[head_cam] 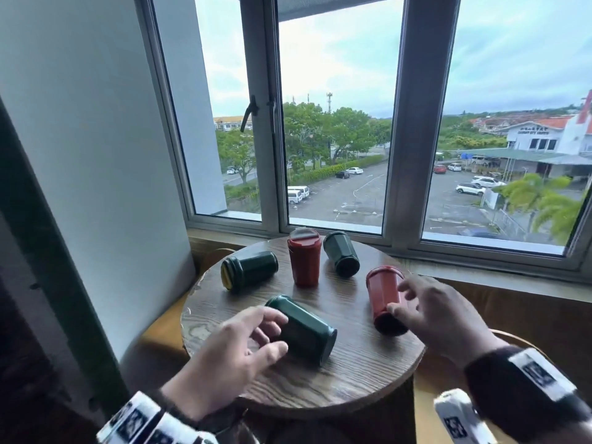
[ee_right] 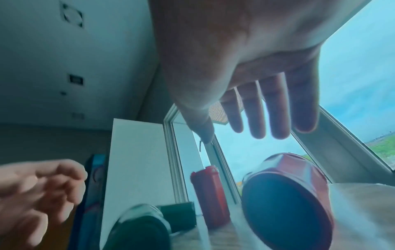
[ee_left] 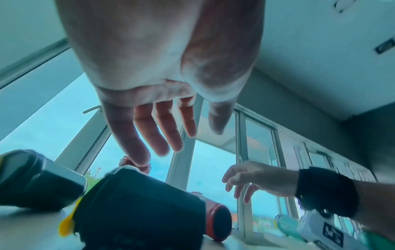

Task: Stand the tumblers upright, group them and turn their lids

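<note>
Two red and three green tumblers sit on a round wooden table. One red tumbler stands upright at the back. A green tumbler lies at the left, showing a yellow lid tab. Another green tumbler lies at the back. My left hand is spread open around the front green tumbler, which lies on its side; I cannot tell if it touches. My right hand hovers open over the lying red tumbler. In the wrist views the left hand and right hand show straight fingers above the green tumbler and red tumbler.
The window sill and frame run close behind the table. A white wall stands at the left. Wooden chair backs curve around the table's left and right sides. Bare tabletop lies in the middle and at the near edge.
</note>
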